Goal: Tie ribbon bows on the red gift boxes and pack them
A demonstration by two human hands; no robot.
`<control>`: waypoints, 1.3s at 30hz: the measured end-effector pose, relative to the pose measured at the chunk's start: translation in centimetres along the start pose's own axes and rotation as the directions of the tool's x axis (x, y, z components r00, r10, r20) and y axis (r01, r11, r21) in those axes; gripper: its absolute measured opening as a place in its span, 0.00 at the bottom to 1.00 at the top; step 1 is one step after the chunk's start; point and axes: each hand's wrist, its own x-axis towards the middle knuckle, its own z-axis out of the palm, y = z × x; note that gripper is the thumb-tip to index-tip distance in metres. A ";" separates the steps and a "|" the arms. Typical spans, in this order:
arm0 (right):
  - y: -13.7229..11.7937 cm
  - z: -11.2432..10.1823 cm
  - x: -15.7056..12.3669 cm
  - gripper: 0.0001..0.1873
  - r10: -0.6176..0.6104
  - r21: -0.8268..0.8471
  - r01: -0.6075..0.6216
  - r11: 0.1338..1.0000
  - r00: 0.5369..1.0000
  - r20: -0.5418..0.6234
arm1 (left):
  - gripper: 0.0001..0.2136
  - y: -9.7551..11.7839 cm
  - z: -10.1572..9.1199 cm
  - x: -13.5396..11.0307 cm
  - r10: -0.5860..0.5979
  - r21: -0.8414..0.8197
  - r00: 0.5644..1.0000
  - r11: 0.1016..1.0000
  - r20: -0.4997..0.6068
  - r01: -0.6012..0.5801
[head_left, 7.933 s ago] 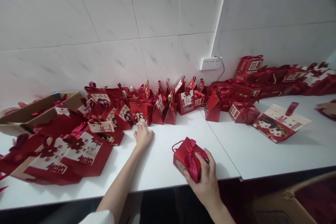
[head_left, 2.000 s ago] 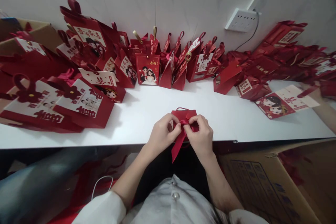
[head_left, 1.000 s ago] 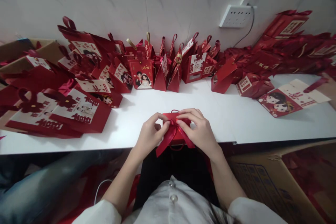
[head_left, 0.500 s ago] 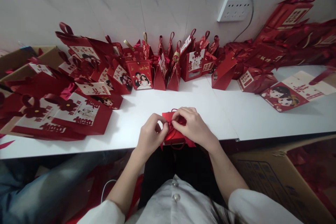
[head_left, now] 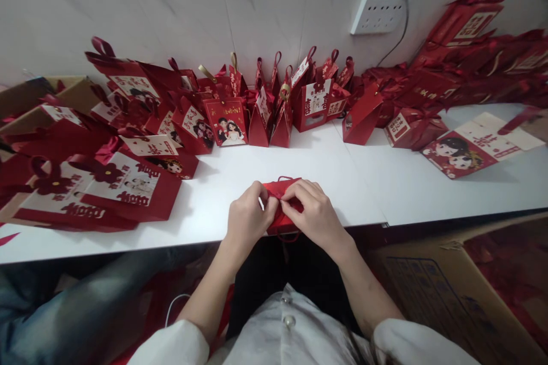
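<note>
Where the two hands meet just below the centre of the frame, the left hand [head_left: 250,214] and the right hand [head_left: 313,208] each have thumb and fingertips pressed together, the grip of both clamped on one dark pink ribbon [head_left: 276,194] atop one red box [head_left: 280,224]. The box lies at the front edge of the white table [head_left: 317,162]. Fingers cover most of its top and both sides; the form of the knot cannot be made out. Two thin cord loops show, one behind the box and one in front.

At left, two flower bags [head_left: 131,182] overlap, the nearer partly hiding the farther. One couple box [head_left: 226,121] stands upright left of centre. At right is one bag with a pale flap [head_left: 471,148] and two cartoon faces; its strap runs towards a blurred shape at the frame edge. The piled boxes [head_left: 462,68] at upper right overlap too closely to count. Two cardboard cartons are cut off: an open carton [head_left: 72,94] at the left edge and a larger carton [head_left: 440,285] at lower right, its contents dim. One socket strip [head_left: 379,14] is mounted at upper right. One jeans leg [head_left: 64,308], blurred and cropped, occupies the lower left.
</note>
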 end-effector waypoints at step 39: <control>3.0 -0.7 -1.3 0.20 0.602 0.492 -0.641 0.589 0.754 0.263 | 0.19 -1.7 -1.7 1.8 -0.172 -0.534 0.741 0.591 0.649 0.605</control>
